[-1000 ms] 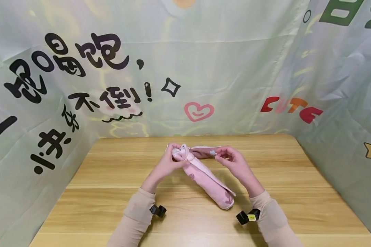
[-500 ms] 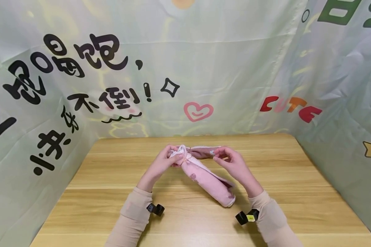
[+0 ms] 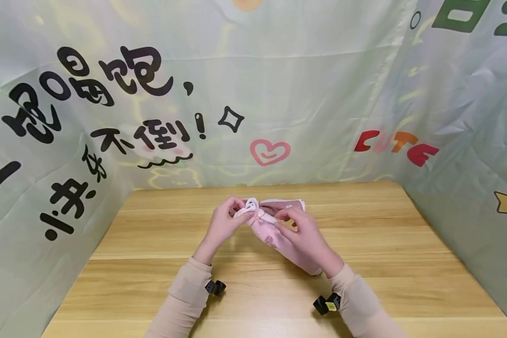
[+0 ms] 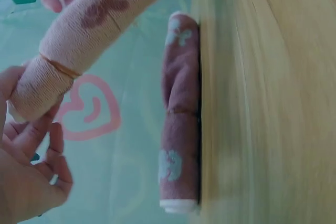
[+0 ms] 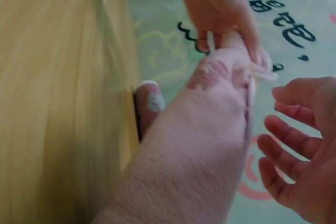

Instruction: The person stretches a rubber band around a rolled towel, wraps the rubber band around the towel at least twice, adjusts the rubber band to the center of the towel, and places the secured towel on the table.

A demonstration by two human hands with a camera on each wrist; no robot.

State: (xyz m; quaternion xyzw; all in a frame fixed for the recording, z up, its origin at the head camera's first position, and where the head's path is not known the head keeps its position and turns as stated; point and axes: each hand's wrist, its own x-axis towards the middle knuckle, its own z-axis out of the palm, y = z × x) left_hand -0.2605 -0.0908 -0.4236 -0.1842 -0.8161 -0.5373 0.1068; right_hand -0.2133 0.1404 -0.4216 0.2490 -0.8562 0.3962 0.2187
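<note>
Pale-pink banded cloth roll (image 3: 280, 243) slants, long axis running far-left to near-right; left hand (image 3: 225, 223) pinches its far end, right hand (image 3: 306, 235) beside it, fingers loosely apart

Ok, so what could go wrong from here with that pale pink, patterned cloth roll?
The thin brown band sits near the gripped end of the pale pink, patterned cloth roll, so it might slip off and let the cloth unroll. Only the left hand appears to grip the roll, while the right hand looks open beside it, so the free end could droop.
</note>
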